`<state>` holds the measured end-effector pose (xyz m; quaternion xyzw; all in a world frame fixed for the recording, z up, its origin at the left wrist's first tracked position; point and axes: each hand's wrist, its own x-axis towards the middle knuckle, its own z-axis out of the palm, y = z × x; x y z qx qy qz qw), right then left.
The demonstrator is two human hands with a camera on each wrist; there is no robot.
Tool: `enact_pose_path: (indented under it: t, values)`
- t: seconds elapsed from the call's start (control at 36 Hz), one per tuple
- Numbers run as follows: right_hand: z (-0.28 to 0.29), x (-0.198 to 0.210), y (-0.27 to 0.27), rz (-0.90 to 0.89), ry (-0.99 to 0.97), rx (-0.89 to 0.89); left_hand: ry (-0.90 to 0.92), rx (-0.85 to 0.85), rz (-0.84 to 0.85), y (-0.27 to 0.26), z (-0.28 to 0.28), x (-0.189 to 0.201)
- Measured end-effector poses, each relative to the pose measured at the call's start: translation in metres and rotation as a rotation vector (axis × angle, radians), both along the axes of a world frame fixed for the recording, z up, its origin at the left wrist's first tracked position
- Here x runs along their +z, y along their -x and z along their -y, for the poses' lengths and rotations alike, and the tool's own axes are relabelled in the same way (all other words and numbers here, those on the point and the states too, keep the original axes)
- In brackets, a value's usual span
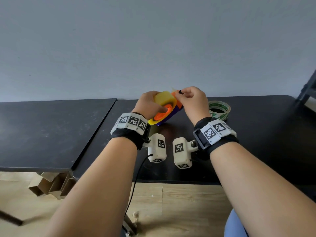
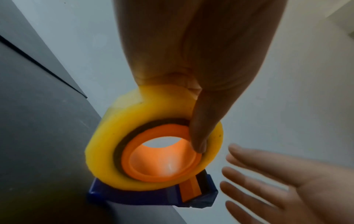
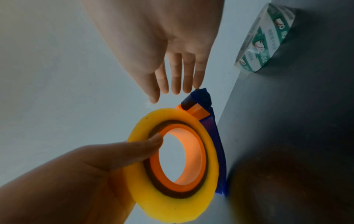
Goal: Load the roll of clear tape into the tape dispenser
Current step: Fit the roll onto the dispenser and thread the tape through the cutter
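Note:
A yellowish tape roll (image 1: 165, 98) sits on the orange hub (image 1: 161, 115) of a blue dispenser (image 1: 166, 119), held tilted just above the black table (image 1: 256, 134). My left hand (image 1: 148, 103) grips the roll (image 2: 107, 145), with the thumb (image 2: 199, 121) laid across its face onto the hub (image 2: 162, 166). My right hand (image 1: 191, 98) is at the dispenser's upper front end. Its fingers (image 3: 176, 78) are straight and side by side, and the tips touch the blue tip (image 3: 203, 97). A clear roll with green print (image 1: 219, 111) lies flat on the table to the right.
A second black table (image 1: 42, 134) adjoins on the left, with a narrow seam between the two. Cardboard pieces (image 1: 51, 185) lie on the wooden floor beneath. A dark frame (image 1: 307, 89) stands at the far right. A grey wall runs close behind the tables.

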<state>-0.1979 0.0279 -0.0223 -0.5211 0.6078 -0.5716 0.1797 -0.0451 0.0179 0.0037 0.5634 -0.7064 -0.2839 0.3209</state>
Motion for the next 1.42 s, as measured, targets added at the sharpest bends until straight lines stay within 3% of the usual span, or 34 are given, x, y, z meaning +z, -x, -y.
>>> enact_pose_path:
  t: [0.33, 0.69, 1.19, 1.42]
  values:
    - [0.006, -0.002, 0.006, -0.082, 0.012, -0.072, 0.093, -0.038, 0.148, 0.001, -0.002, -0.006]
    - [0.002, -0.002, -0.003, -0.066, 0.06, -0.054, 0.231, 0.053, 0.481, 0.016, -0.01, -0.012]
    - [0.003, -0.007, 0.011, 0.005, 0.02, -0.203, 0.302, 0.063, 0.565, 0.02, -0.011, -0.011]
    - [0.001, -0.002, 0.007, 0.008, 0.004, -0.191, 0.304, 0.062, 0.622, 0.02, -0.012, -0.014]
